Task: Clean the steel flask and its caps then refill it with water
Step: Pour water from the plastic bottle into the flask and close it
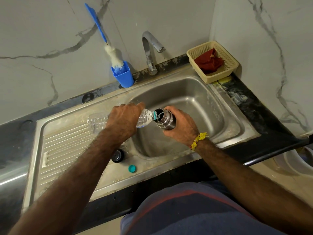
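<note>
1. While water runs from the tilted plastic bottle into the open mouth of the steel flask, both are held over the basin of the sink, near its left side.
2. Left hand: fingers wrapped over the bottle's middle, firm full grip; bottle lies nearly level, neck pointing right and touching or just above the flask mouth. Which of the two, cannot tell.
3. Right hand: fingers curled round the flask body from the right, flask tilted slightly toward the bottle. A thin stream shows at the mouth.
4. Dark flask cap sits on the sink deck near the basin's near-left corner, partly hidden by the left forearm. Teal bottle cap lies just nearer than it, apart.
5. Only one flask cap seen; a second, if any, is not in view.
6. Bottle brush stands in the blue cup at the far wall, left of the tap, which shows no flow.
7. Judgement: cleaning looks finished, brush put away; refill is under way. Fill level inside flask not visible. Bottle looks mostly drained.
8. Left to do: finish pouring, set the bottle down, fit the cap back on.
</note>
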Demonstrator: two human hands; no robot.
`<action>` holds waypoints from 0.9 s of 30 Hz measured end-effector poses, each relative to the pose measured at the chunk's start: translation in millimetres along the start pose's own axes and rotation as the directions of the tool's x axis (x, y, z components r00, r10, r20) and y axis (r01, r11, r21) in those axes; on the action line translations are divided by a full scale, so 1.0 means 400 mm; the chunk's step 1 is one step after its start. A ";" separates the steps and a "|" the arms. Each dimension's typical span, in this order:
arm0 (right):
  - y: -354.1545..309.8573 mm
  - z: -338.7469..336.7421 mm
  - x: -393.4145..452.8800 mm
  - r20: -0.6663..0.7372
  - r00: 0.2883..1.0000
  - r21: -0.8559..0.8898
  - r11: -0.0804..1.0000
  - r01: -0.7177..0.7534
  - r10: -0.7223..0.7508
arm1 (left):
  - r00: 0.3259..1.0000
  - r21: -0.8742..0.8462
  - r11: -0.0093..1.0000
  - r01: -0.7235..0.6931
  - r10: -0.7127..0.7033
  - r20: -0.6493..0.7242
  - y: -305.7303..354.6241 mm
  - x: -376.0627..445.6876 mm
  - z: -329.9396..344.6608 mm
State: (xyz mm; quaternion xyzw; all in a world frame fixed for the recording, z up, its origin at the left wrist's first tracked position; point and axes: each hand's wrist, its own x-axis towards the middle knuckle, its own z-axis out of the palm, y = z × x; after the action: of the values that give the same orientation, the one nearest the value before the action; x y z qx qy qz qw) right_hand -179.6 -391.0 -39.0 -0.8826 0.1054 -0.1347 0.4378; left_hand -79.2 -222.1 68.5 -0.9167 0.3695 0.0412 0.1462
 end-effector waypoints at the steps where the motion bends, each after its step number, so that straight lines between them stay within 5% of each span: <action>1: -0.001 -0.001 0.000 0.000 1.000 0.000 1.000 0.004 -0.004 | 1.000 0.008 1.000 0.001 -0.001 0.005 0.001 0.000 0.000; 27: 0.013 0.024 -0.005 0.039 0.999 -0.083 0.997 -0.003 0.006 | 0.993 0.306 0.950 -0.056 0.021 0.115 0.042 0.014 -0.063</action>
State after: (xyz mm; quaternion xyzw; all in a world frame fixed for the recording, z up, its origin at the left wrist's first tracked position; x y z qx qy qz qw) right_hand -178.5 -386.2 -49.1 -0.9023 0.1044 -0.1121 0.4030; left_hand -87.7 -244.8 87.4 -0.8715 0.3807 0.0362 0.3071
